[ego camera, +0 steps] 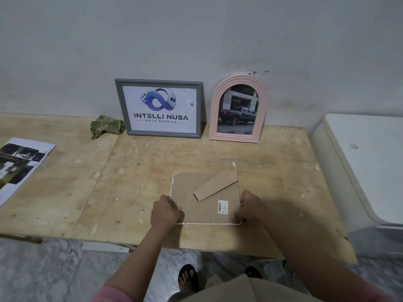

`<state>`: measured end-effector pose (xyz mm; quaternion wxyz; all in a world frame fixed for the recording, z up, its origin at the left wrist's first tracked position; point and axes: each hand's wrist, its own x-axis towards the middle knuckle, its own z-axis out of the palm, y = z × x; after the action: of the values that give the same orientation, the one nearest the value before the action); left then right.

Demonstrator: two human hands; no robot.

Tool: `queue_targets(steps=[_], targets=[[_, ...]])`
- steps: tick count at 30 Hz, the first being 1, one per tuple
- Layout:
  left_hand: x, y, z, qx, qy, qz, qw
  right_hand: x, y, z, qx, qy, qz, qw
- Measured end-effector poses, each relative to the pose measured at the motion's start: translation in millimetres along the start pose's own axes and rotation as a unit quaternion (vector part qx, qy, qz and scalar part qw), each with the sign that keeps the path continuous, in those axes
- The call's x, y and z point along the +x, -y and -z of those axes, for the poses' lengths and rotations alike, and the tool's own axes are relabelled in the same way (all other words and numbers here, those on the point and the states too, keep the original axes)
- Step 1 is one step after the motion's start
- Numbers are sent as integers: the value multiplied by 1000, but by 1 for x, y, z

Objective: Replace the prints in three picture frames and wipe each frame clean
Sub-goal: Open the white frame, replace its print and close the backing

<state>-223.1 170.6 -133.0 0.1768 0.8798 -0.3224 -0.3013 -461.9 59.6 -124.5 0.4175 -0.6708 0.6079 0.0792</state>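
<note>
frame (206,198) face-down between hands | left hand (164,211) grips left edge | right hand (250,207) grips right edge

A bare plywood worktop (152,188), pitted and speckled with pale spots, stands against the wall. On it: a crumpled green cloth (106,129) at the back, a grey frame (160,108) and a pink arched frame (238,109) leaning on the wall, printed sheets (18,165) at the left edge, and a white frame (206,198) lying face down near the front.
</note>
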Motion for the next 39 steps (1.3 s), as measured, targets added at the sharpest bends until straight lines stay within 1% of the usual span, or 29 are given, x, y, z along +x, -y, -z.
queue_targets(steps=[4,7,10,12,14,16,18,20,22,24,25,27,28,30,31,33,34,39], targets=[[-1,-1,1,-1,22,14,1000,1,13,9,-42,21,-16,999],[-3,-2,-2,12,20,27,999,4,18,13,-41,44,-28,998],[-3,-10,-4,30,25,67,997,11,16,13,-40,65,-21,997],[-5,-18,-4,47,24,77,996,15,15,13,-30,59,-18,998],[-5,-25,-3,98,11,45,994,16,13,14,-26,21,-18,999],[-4,-32,-4,171,11,-25,985,17,11,12,-35,-19,-14,999],[-2,-38,-5,231,37,-100,967,19,10,10,-24,-38,-13,999],[-2,-41,-7,271,71,-152,948,21,10,7,-45,-60,-10,997],[-1,-39,-9,287,97,-172,937,21,10,6,-53,-79,2,995],[-1,-37,-9,294,105,-177,934,18,13,3,-49,-97,17,994],[-1,-37,-7,302,105,-181,930,16,16,2,-68,-116,26,991],[0,-38,-2,328,99,-194,919,14,22,-2,-151,-157,61,974],[1,-40,1,342,95,-200,913,15,26,-2,-195,-161,93,963],[5,-45,5,370,98,-207,900,18,31,-1,-268,-123,156,943],[8,-47,6,380,101,-211,895,20,34,0,-299,-93,171,934],[12,-50,7,389,105,-222,888,21,38,0,-340,-40,177,923],[13,-51,8,388,106,-227,887,21,39,-2,-348,-26,175,920],[21,-52,11,406,112,-238,875,25,38,-8,-363,-25,172,916]])
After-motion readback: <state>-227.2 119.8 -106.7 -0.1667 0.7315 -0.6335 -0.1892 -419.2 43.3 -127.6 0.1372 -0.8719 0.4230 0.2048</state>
